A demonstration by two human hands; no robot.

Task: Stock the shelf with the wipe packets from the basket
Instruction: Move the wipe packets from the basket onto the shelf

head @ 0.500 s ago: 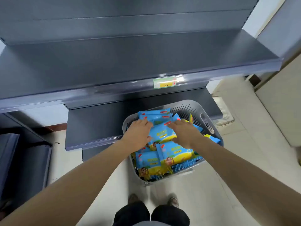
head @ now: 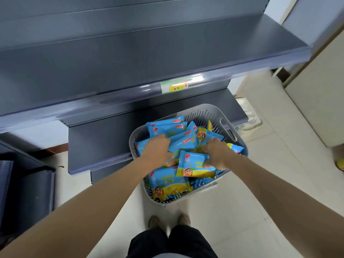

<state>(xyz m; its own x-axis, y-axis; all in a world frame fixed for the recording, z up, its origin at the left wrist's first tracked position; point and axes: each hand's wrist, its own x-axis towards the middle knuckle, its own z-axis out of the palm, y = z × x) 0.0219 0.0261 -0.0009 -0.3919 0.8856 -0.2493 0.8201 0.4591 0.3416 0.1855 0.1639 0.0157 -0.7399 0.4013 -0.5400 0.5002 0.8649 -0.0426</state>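
Below the dark grey shelf (head: 149, 58), whose top is bare and whose front rail carries a green and yellow price label (head: 175, 86), we see a grey slotted basket (head: 204, 107) standing by the front edge of a lower shelf (head: 100, 142). All the blue and yellow wipe packets (head: 167, 127) lie heaped inside this basket, some flat and some on edge. Both of the person's bare arms reach down into the heap. The left hand (head: 156, 148) lies palm down on the left side of the pile, with its fingers bent over the upper edge of the packets and its thumb tucked against them; we cannot tell whether these fingers close round any one packet or merely press on the pile. The right hand (head: 217, 155) is on the right side of the pile, its fingers curled down among the packets and its thumb pressed onto the end of a tilted packet (head: 189, 162), which it pinches so that the packet stands raised above its neighbours. Between the two hands further packets show, touching both. Pale floor (head: 242, 202) tiles surround the basket, and the person's shoes (head: 154, 221) appear just beside its near rim.
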